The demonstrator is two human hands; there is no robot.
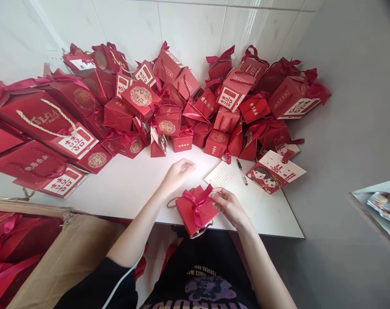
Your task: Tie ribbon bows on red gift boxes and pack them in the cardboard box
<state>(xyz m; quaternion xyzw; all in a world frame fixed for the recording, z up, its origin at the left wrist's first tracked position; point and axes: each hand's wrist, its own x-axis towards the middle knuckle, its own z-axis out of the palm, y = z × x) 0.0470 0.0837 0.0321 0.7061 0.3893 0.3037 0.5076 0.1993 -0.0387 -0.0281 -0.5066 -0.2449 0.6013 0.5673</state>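
A small red gift box (190,211) with a crimson ribbon bow (196,202) on top is at the table's front edge. Twisted cord handles (173,201) stick out from its sides. My right hand (229,205) is closed, thumb and fingers pinching at the box's right side beside the bow's end. My left hand (178,172) hovers over the white table just beyond the box, apart from it. Its fingers are curled together, and nothing shows in them.
Many red gift boxes (140,96) are heaped along the tiled wall. Right of centre lie an open notebook (220,174), a black pen (242,172) and a box with cartoon figures (269,176). A cardboard carton (69,240) of red boxes stands at left.
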